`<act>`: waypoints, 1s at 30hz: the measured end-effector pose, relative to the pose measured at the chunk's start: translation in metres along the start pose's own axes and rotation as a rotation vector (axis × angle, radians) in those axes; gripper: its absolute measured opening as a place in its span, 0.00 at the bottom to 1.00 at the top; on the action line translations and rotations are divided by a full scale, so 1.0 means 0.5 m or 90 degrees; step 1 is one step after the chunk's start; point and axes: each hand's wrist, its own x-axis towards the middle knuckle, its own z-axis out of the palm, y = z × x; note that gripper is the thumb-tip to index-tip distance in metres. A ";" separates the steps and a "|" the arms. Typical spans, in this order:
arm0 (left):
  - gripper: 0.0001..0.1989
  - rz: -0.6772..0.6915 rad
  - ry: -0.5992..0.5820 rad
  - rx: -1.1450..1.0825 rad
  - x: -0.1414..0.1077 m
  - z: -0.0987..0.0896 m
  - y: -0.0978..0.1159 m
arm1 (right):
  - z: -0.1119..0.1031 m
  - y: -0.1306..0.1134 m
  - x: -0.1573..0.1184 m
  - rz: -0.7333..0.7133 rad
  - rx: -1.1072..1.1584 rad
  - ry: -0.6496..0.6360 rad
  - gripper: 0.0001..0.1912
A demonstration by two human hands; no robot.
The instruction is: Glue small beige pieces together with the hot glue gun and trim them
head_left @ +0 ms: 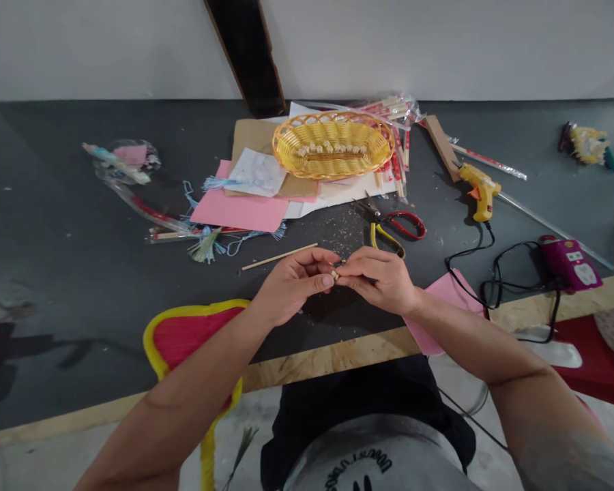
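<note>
My left hand (301, 281) and my right hand (381, 276) meet at the fingertips above the grey table. Pinched between them is a small pale wooden piece (335, 275), too small to tell its exact kind. Both hands are closed on it, and the fingers hide part of it. Just beyond my left hand lies a thin wooden stick (279, 257). Scissors (404, 225) with red handles and yellow-handled pliers (387, 240) rest past my right hand. Pale crumbs are scattered near them. Farther back, a yellow woven basket (332, 172) holds several small pale pieces in a row.
A yellow glue gun (481, 189) leans on a wood block (441, 146), its cord running to a purple power box (573, 264). Pink paper (248, 213), tassels (206, 247) and packaged chopsticks (402, 160) lie around the basket. A red, yellow-edged fabric piece (184, 335) hangs over the table edge.
</note>
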 end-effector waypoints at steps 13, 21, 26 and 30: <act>0.15 -0.030 0.000 0.010 -0.005 0.003 0.008 | -0.009 -0.013 0.002 0.171 0.009 -0.030 0.12; 0.12 0.005 -0.014 -0.066 -0.002 -0.002 0.003 | -0.019 -0.014 0.003 0.255 0.085 0.046 0.23; 0.13 0.013 -0.005 -0.046 -0.001 0.002 0.005 | -0.004 -0.006 0.001 0.182 0.135 -0.005 0.06; 0.14 0.027 0.005 -0.002 -0.002 0.003 0.004 | -0.001 -0.004 0.004 0.152 0.115 -0.041 0.03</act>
